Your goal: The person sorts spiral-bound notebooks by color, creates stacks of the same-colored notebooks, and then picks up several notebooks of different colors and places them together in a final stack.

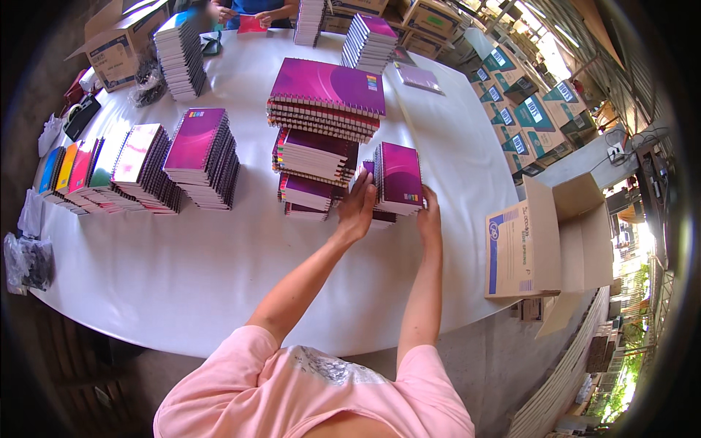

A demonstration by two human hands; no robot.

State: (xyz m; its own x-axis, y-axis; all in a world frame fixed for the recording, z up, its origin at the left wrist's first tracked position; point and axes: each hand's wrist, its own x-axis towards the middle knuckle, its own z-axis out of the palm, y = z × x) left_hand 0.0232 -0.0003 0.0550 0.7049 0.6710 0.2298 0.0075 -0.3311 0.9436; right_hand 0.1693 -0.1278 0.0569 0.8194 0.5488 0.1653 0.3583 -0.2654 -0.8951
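Note:
A stack of small spiral notebooks with purple covers (401, 171) stands on the table before me, between my two hands. My left hand (355, 208) lies along the stack's left side, fingers stretched out and pointing away from me. Against the near right corner rests my right hand (429, 213), its fingers extended along the edge and its thumb hidden. Just left of my left hand rises a taller pile: large purple spiral notebooks (327, 86) lie across smaller notebooks (314, 157) stacked crosswise. Part of another purple cover shows by my left fingertips.
Stacks of purple notebooks (196, 142) and multicoloured notebooks (77, 171) line the white table's (241, 277) left side. More stacks (365, 44) stand at the far side, where another person's hands hold something red (253, 23). An open carton (522, 241) is at the right edge.

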